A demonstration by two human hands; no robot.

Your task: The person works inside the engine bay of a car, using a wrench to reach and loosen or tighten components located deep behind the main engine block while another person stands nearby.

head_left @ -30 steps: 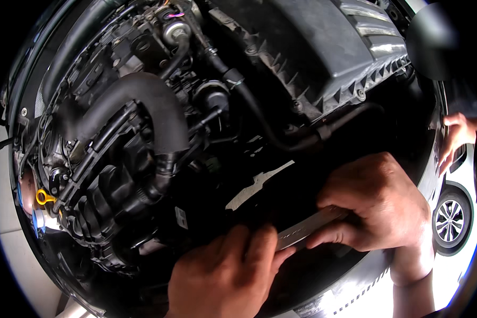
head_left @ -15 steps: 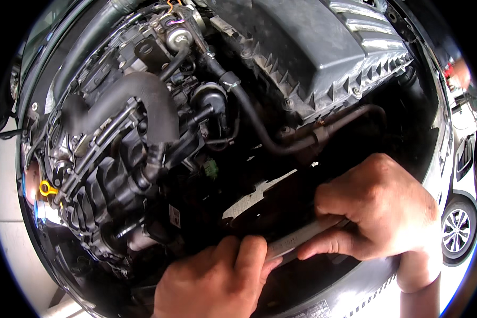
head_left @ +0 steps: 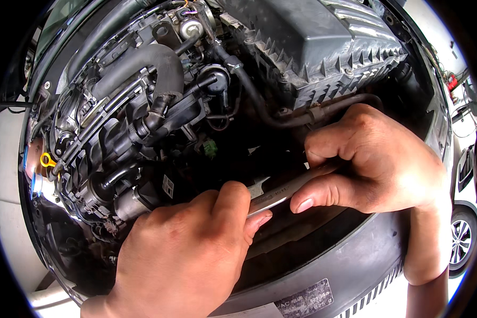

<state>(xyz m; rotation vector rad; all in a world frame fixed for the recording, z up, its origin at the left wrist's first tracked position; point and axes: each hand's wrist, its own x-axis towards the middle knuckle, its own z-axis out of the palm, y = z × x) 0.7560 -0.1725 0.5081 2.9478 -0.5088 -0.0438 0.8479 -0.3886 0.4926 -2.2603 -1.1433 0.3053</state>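
Over the front of an open engine bay, my two hands grip one grey metal bar with marks stamped in its side, like a tool's shank. My left hand (head_left: 183,249) is closed around its lower left end. My right hand (head_left: 381,161) wraps its upper right end, thumb along the near side. Between the hands, the middle of the bar (head_left: 276,195) shows; both ends are hidden, so I cannot tell its exact kind. Beneath it lies the dark gap behind the black front panel (head_left: 350,241).
The engine (head_left: 122,127) with a thick black hose (head_left: 169,69) fills the left. A yellow dipstick ring (head_left: 48,160) sits at its edge. A large black ribbed box (head_left: 323,47) stands at the far right, with a bent pipe (head_left: 254,95) below it. Another car's wheel (head_left: 461,236) shows outside.
The view has shifted, so the engine and front panel sit higher. Both hands, still on the bar, now appear higher and nearer, the left hand further left.
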